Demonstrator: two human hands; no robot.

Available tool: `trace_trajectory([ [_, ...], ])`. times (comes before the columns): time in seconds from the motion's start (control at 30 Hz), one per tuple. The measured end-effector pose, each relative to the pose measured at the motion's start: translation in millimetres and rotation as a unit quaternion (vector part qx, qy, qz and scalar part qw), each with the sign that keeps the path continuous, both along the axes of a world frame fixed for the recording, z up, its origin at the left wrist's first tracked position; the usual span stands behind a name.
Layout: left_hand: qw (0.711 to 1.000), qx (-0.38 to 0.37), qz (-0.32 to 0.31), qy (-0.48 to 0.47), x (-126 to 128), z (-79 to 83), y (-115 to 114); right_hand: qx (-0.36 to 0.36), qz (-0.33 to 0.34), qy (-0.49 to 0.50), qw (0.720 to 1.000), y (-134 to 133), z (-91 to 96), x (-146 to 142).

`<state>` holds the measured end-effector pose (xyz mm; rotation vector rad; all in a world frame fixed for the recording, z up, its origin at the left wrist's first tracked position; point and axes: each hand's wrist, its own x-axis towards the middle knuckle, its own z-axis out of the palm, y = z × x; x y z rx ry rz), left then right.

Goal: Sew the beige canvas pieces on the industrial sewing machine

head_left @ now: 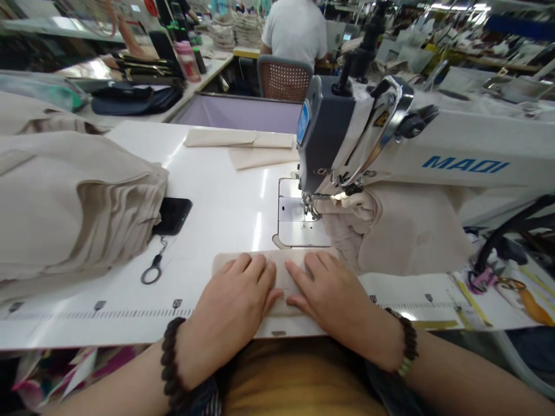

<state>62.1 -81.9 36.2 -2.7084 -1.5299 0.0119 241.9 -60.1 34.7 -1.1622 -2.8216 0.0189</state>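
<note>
A folded strip of beige fabric (277, 268) lies on the white table at the near edge, in front of the sewing machine (332, 138). My left hand (238, 294) rests on its left part, palm down, fingers bent a little and thumb apart. On the right part lies my right hand (329, 289), its index finger and thumb spread. Both hands press the cloth against the table, and their fingertips almost meet at its middle. Beyond them is the metal needle plate (299, 231) under the presser foot (310, 208), with no cloth seen beneath the needle.
A tall stack of beige pieces (78, 202) fills the left side. Beside it lie a black phone (176, 215) and its ring strap (151, 270). Bunched beige fabric (407, 231) sits under the machine arm. Flat strips (243, 138) lie behind. A person (295, 32) sits farther back.
</note>
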Motion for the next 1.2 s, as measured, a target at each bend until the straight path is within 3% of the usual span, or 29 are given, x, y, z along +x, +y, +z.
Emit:
trace_trajectory([
  [0.13, 0.994, 0.076, -0.033, -0.073, 3.0, -22.5, -3.9, 0.026, 0.038, 0.023, 0.999, -2.7, -15.8, 2.2],
  [0.23, 0.988, 0.099, -0.041, -0.107, 1.4, -34.3, -5.7, 0.002, 0.056, 0.048, 0.997, 0.1, -23.9, 5.0],
  [0.4, 0.989, 0.074, -0.020, -0.125, -3.7, -37.6, -4.6, -0.056, 0.045, 0.050, 0.996, 3.9, -23.9, 7.8],
  [0.57, 0.991, 0.101, -0.029, -0.088, -9.9, -40.4, -2.8, -0.079, 0.039, 0.031, 0.996, 3.8, -21.5, 8.8],
  [0.8, 0.992, 0.121, 0.028, -0.030, -59.4, -50.4, -11.0, -0.081, 0.037, 0.045, 0.995, 4.0, -21.9, 9.9],
  [0.9, 0.986, 0.154, 0.053, -0.020, -75.4, -47.1, -18.8, -0.076, 0.037, 0.050, 0.995, 4.6, -24.4, 9.7],
  [1.0, 0.985, 0.169, 0.027, -0.035, -66.3, -33.6, -28.7, -0.074, 0.033, 0.058, 0.995, 3.0, -26.2, 7.8],
  [1.1, 0.991, 0.109, -0.052, -0.053, -42.1, -17.1, -30.5, -0.077, 0.023, 0.074, 0.994, -0.3, -21.5, 6.7],
  [1.2, 0.998, 0.029, -0.044, -0.040, -24.0, -7.2, -9.4, -0.090, 0.006, 0.089, 0.992, 2.0, -9.2, 11.0],
])
